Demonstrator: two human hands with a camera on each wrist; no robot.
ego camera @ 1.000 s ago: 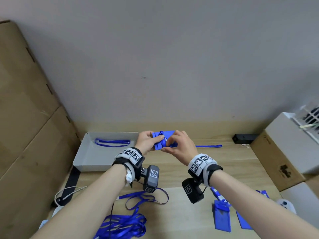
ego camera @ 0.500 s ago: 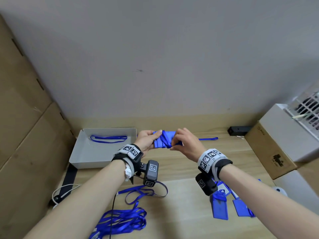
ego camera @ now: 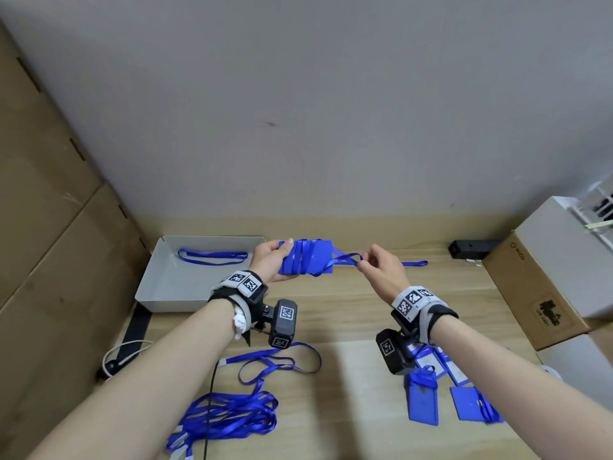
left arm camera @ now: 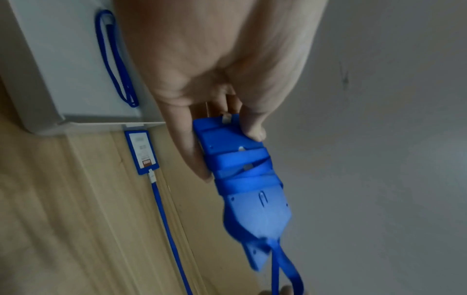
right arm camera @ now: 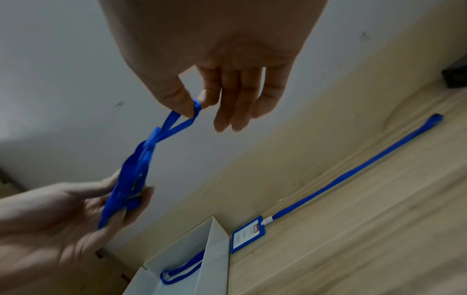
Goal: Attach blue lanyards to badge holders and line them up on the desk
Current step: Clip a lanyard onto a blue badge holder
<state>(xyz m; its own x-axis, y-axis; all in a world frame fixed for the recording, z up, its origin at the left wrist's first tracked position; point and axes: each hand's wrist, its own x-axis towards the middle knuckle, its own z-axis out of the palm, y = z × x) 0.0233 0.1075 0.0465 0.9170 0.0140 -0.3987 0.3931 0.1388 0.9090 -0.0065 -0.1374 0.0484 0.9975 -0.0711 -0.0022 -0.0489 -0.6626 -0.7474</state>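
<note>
Your left hand (ego camera: 270,262) has its grip curled round one end of a blue badge holder (ego camera: 313,257), thumb on one face and fingers behind, held up in the air above the worktop (ego camera: 348,313) near the back wall. A blue lanyard (ego camera: 345,260) is wound several turns around the holder, and your right hand (ego camera: 381,268) pinches the free loop of it between thumb and forefinger, the other fingers loose and straight, with the loop drawn out to the right.

The holder looks like a flat, rigid plastic rectangle with moulded slots: light, stiff, a little slick, so keep hold by its short edge where the wraps leave it bare. The lanyard is a thin woven ribbon, soft and limp; it will twist and snag on itself, so judge it best to keep gentle tension and take it near the end of the loop.

One finished badge (right arm camera: 248,236) lies flat on the worktop beside the grey tray (ego camera: 166,287), its strap stretched straight along the back edge. Another lanyard lies in that tray. A tangled heap of lanyards (ego camera: 229,415) sits near your left forearm, and more holders (ego camera: 423,401) lie under your right one
</note>
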